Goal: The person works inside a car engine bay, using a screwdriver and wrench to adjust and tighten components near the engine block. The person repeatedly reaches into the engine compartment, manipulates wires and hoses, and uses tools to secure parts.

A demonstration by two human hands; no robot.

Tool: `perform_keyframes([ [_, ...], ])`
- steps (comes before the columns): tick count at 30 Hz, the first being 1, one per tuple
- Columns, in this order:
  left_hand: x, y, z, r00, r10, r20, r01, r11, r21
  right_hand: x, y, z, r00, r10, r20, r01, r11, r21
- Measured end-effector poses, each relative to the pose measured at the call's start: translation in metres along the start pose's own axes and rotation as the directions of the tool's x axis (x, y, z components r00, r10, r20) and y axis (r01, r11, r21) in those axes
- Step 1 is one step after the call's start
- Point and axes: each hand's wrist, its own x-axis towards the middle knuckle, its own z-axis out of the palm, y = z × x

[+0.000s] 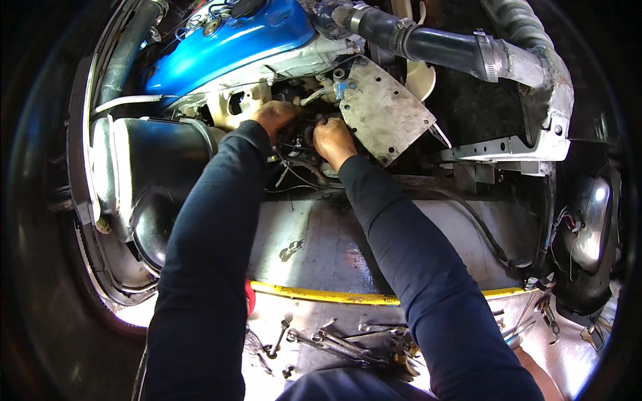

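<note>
Both of my arms, in dark blue sleeves, reach into an engine bay. My left hand [273,117] is against the side of the engine, beside a pale cast metal part [231,107] under the blue valve cover [227,43]. Its fingertips go into the dark gap and are hidden. My right hand [333,139] is closed, its fingers curled at dark small parts among thin wires; what they hold cannot be made out. Just right of it a flat grey metal plate [384,110] with holes along its edges sits tilted. A blue fitting [341,88] shows at its upper left corner.
A black cylindrical housing [157,157] stands at the left. A black hose [445,50] with clamps crosses the upper right, near pale fan blades [421,80]. Below lie a yellow-edged panel [321,294] and several wrenches [341,344]. Part of a person's bare skin [540,374] shows lower right.
</note>
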Motion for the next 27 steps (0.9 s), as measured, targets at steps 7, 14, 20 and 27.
perform_keyframes([
  [7, 0.035, -0.013, -0.022, 0.935, -0.091, 0.342, -0.04, 0.932, 0.359, 0.014, 0.004, 0.009, 0.914, -0.372, 0.164, 0.379, 0.632, -0.676],
  [14, 0.03, 0.003, -0.035, 0.958, -0.046, 0.282, -0.021, 0.973, 0.231, 0.026, -0.008, 0.009, 0.94, -0.242, 0.242, 0.342, 0.641, -0.687],
  [20, 0.028, 0.016, -0.036, 0.925, -0.104, 0.366, 0.05, 0.987, 0.153, 0.029, 0.003, 0.028, 0.951, -0.27, 0.154, 0.3, 0.674, -0.675],
  [27, -0.005, 0.031, -0.021, 0.929, -0.33, 0.169, 0.333, 0.943, 0.007, 0.019, -0.01, 0.004, 0.983, 0.183, 0.028, -0.185, 0.977, 0.107],
])
